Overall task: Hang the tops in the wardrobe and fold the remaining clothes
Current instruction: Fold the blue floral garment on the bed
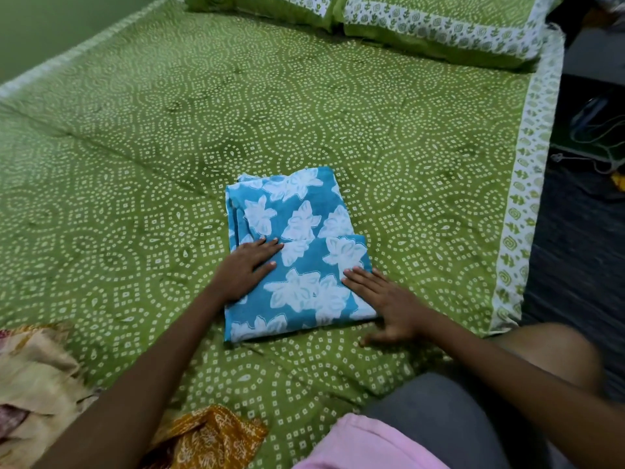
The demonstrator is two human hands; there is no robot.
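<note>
Hands flatten a folded blue floral garment at the centre of a bed dressed in a green sheet with white dotted swirls. The left hand lies palm-down on the bundle's 9 o'clock edge, its fingers straight, close together and aimed toward 2 o'clock. The right hand presses the 4 o'clock corner, its fingers straight and slightly spread, the outer ones blurred and partly off the cloth onto the sheet. Neither hand pinches anything.

The garment is a rough rectangle, long axis running 12 to 6 o'clock, with a second layer lapped across its nearer half. The cloth looks thin, soft cotton, printed with large white blossoms, and should crease easily. Both hands sit on that nearer half, so any further fold would likely carry it away toward 12 o'clock; the left hand is the better placed to hold it down.

At 7 o'clock lie crumpled clothes awaiting attention: a cream patterned piece and a mustard printed one. 2 green pillows with white block-print borders rest at 1 o'clock.
</note>
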